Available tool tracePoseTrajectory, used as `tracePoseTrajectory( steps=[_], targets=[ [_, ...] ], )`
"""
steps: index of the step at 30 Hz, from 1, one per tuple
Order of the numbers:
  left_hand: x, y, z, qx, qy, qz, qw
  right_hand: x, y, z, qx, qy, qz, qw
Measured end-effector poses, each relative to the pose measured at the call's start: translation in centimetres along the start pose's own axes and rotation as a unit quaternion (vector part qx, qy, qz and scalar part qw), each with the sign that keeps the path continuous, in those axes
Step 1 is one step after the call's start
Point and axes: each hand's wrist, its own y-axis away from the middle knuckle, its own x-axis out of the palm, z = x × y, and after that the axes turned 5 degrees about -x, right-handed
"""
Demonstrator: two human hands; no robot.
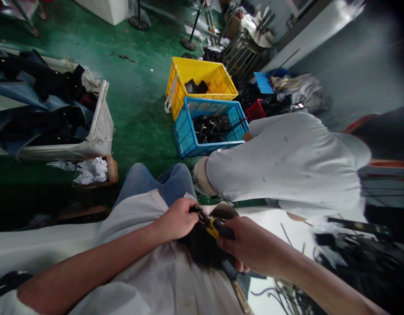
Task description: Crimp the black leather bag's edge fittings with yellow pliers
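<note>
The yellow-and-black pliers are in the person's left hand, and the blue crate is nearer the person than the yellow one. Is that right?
Not quite: the head view shows the yellow-and-black pliers in the right hand. The blue crate is indeed nearer than the yellow crate.

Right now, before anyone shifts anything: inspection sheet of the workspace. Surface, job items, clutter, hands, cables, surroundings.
Surface: white surface on the right, partly covered; green floor ahead.
Job items: pliers-like tool, yellow and black; black piece at the lap, exact shape unclear.
Clutter: dark tangle on the right; crumpled paper in a cardboard box, left.
Hands: left hand closed on the black piece near the tool's tip; right hand grips the tool's handles.
Cables: thin strands lower right; can't tell if cables.
Surroundings: blue crate holding black parts; yellow crate behind it; loaded white bin, left; another person close by, right.
</note>
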Motion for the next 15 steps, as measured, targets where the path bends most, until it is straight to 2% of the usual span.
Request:
tracePoseTrajectory(
  steps=[4,15],
  targets=[
    [0.0,-0.1,0.4,0.002,-0.003,0.000,1.000,0.0,-0.1,0.4,-0.007,0.004,-0.014,1.000],
    [0.0,-0.3,0.9,-0.016,0.013,0.010,1.000,-0.5,-0.1,1.0,-0.002,0.021,0.013,1.000]
  ],
)
